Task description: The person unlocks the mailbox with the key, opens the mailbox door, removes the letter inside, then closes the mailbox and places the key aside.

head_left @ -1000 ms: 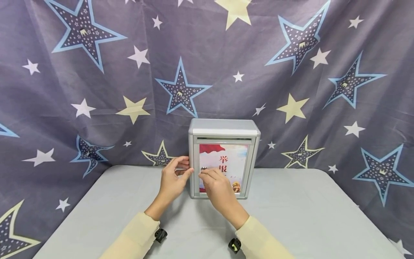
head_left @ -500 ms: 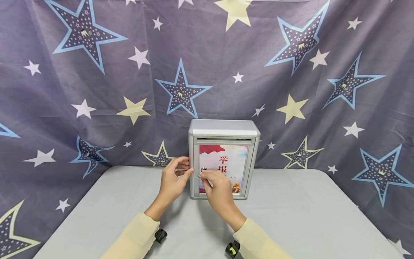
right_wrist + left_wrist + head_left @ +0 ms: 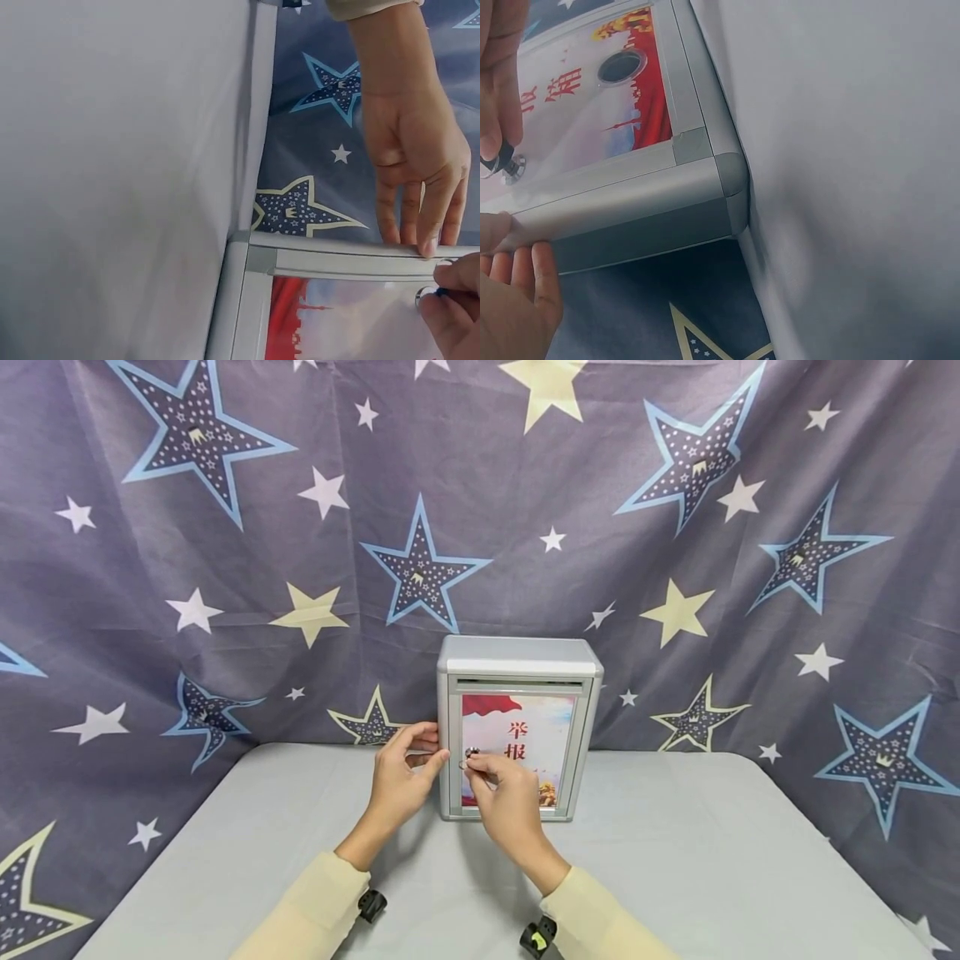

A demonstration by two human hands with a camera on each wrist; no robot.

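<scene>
A silver-grey suggestion box [image 3: 517,653] stands upright on the table, a slot near its top and a poster with red characters on its front. My left hand [image 3: 401,785] grips its left edge, thumb on the front frame and fingers along the side. With thumb and fingertips, my right hand [image 3: 510,797] pinches a black-headed key [image 3: 506,156] at the small round lock [image 3: 514,172] near that edge. A thin metal ring hangs by the key in the left wrist view. The right hand covers the lower middle of the poster in the head view.
The table [image 3: 697,860] has a pale grey cover. Close behind the box hangs a dark curtain [image 3: 517,585] with star prints. Low on the box front is a round dark window [image 3: 621,67]. Each sleeve has a black strap device at the wrist.
My right hand has turned at the lock, its knuckles tipping lower and its wrist shifting a little left. My left hand and the box have stayed in place.
</scene>
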